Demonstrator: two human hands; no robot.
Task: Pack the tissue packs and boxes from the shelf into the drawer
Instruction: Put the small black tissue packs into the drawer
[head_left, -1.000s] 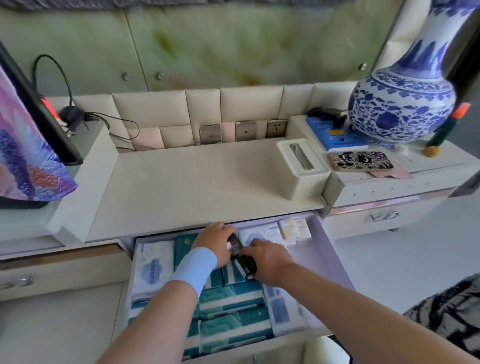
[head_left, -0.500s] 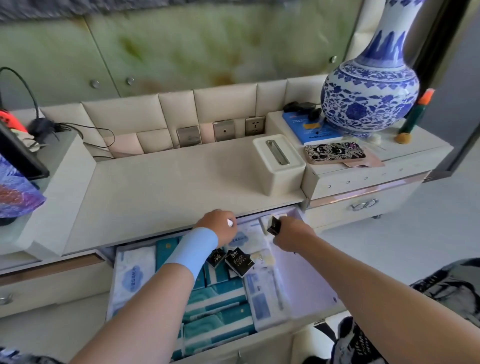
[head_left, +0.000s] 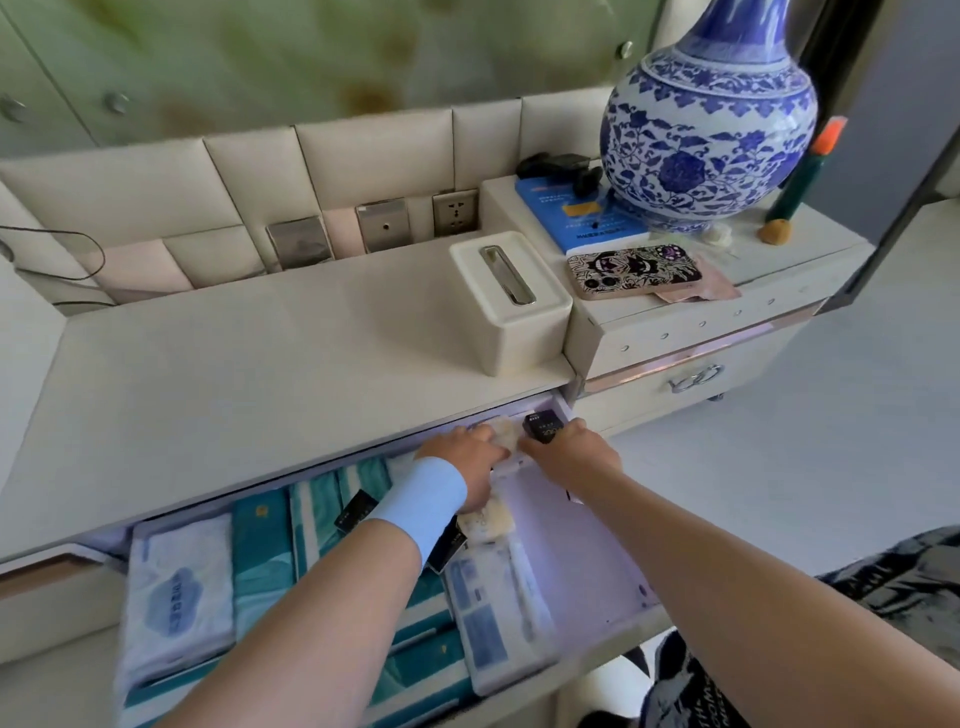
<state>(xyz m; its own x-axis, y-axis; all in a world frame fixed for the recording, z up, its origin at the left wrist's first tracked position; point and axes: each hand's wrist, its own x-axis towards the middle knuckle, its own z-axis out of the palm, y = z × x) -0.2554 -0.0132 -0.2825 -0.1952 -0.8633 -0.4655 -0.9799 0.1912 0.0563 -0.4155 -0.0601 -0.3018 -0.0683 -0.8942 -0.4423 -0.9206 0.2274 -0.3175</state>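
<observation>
The small black box (head_left: 541, 423) sits at the rear right corner of the open drawer (head_left: 582, 545), pinched by the fingers of the right hand (head_left: 571, 457). Just left of it, the left hand (head_left: 462, 454) lies palm down on a pale pack (head_left: 504, 435). Whether its fingers grip or only press that pack cannot be told. Teal packs (head_left: 260, 551) and a white pack (head_left: 179, 592) fill the left and middle of the drawer. Another black box (head_left: 356, 512) lies on top of them.

Procedure for the step in hand, judged to be seating the box in the rear corner:
- Set the box flat against the back wall, below the edge of the tabletop (head_left: 260, 374).
- Use the left hand to keep the pale pack out of the corner.
- Release only once the box rests on the drawer floor.

Limits of view: the rear of the drawer is hidden under the tabletop. The left forearm covers several packs. Motion blur makes all print unreadable. On the tabletop only a white dispenser (head_left: 514, 301) is visible, and its contents cannot be seen.
</observation>
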